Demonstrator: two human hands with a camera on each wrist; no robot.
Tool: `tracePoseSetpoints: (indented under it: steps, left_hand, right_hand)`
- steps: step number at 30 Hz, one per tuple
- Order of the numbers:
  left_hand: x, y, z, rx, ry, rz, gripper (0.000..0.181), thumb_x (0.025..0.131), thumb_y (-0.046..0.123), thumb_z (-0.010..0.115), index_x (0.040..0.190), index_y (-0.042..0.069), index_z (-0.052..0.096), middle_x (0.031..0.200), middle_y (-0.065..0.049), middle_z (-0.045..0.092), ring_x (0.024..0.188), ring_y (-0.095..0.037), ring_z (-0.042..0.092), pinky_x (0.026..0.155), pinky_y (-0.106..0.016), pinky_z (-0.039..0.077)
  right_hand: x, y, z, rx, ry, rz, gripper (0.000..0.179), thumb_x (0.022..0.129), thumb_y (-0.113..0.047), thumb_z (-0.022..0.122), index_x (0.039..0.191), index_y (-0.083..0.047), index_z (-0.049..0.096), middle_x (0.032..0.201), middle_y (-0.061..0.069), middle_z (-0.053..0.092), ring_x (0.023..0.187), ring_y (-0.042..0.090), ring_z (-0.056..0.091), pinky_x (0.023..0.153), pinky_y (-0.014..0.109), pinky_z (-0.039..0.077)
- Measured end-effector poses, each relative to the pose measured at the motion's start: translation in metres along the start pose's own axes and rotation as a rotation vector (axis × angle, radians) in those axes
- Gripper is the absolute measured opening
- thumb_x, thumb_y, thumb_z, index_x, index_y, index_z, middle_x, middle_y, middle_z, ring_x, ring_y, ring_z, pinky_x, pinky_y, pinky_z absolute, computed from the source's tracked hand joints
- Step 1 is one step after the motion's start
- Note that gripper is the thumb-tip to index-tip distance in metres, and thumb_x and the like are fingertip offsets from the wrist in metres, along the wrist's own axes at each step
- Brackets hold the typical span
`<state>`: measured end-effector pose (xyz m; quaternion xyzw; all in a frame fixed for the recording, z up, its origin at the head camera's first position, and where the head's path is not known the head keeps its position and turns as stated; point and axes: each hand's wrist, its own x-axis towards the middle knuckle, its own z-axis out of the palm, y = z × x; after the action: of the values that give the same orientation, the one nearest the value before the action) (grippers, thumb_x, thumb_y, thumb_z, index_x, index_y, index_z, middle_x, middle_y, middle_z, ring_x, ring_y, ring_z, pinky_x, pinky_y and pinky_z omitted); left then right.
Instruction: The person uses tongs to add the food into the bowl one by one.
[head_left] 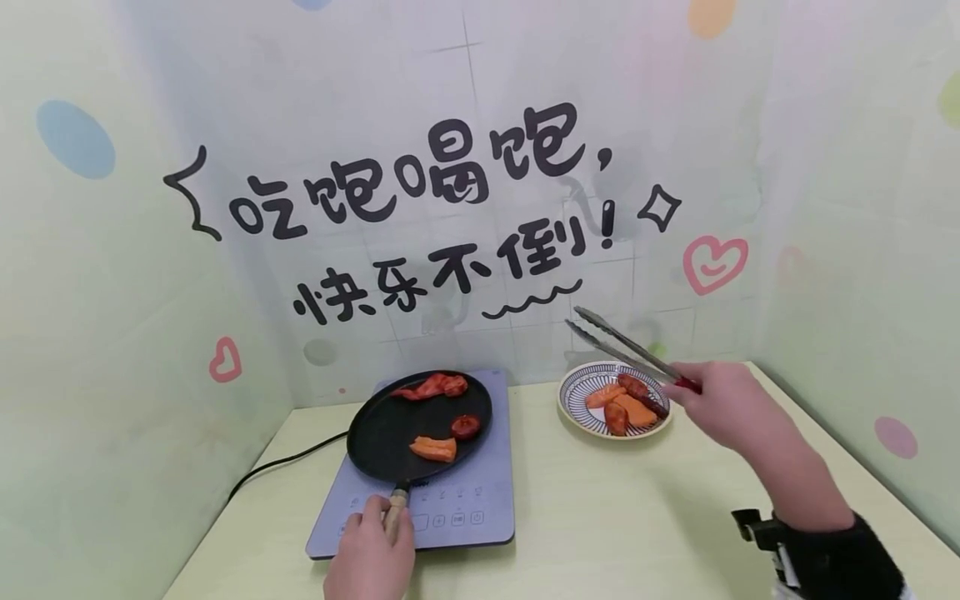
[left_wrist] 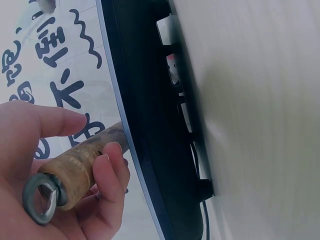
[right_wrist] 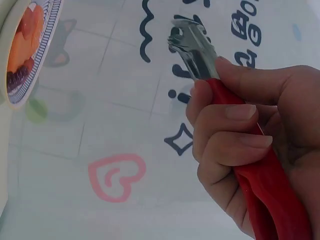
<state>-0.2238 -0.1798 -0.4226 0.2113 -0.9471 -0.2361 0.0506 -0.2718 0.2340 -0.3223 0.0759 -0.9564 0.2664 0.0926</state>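
Note:
My left hand (head_left: 371,552) grips the wooden handle (left_wrist: 80,162) of a black frying pan (head_left: 390,429) that sits on a grey induction cooker (head_left: 480,500). Three pieces of reddish and orange food lie in the pan, among them an orange piece (head_left: 433,448). My right hand (head_left: 723,404) holds red-handled metal tongs (head_left: 626,348) raised above a striped plate (head_left: 576,392) with several orange and dark food pieces. The tong tips are apart and hold nothing. In the right wrist view my fingers (right_wrist: 227,145) wrap the red tong handle (right_wrist: 267,192).
The cooker's black cable (head_left: 281,465) runs off to the left over the pale yellow table (head_left: 637,517). Decorated walls with writing close the table in at the back and both sides. A wrist-worn camera strap (head_left: 817,554) sits on my right forearm.

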Motion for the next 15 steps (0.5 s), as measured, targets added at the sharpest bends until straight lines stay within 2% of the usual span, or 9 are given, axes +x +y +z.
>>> tracePoseSetpoints:
  steps: [5,12,15]
  left_hand:
    - [0.0,-0.001,-0.001,-0.006,0.005,0.004,0.042,0.102,0.035,0.064,0.131,0.006,0.06,0.106,-0.022,0.061,0.078,-0.029,0.058,0.066,-0.045,0.048]
    - [0.0,-0.002,-0.001,-0.004,0.002,0.005,0.042,0.102,0.035,0.064,0.131,0.005,0.06,0.104,-0.022,0.061,0.077,-0.029,0.057,0.065,-0.043,0.046]
    - [0.0,-0.002,0.0,-0.004,-0.002,0.001,0.042,0.102,0.035,0.064,0.131,0.005,0.06,0.105,-0.022,0.061,0.077,-0.029,0.057,0.065,-0.043,0.046]
  right_hand:
    - [-0.001,0.027,-0.016,-0.112,-0.058,-0.022,0.036,0.099,-0.016,0.07,0.125,0.009,0.071,0.078,0.006,0.066,0.066,0.019,0.051,0.061,0.034,0.041]
    - [-0.005,0.044,-0.026,-0.115,-0.138,0.0,0.03,0.097,-0.014,0.071,0.118,0.007,0.075,0.075,0.002,0.062,0.063,0.018,0.045,0.062,0.033,0.037]
    - [-0.006,0.046,-0.026,-0.132,-0.185,0.015,0.03,0.096,-0.014,0.073,0.117,0.008,0.075,0.077,0.001,0.065,0.065,0.018,0.047,0.063,0.033,0.038]
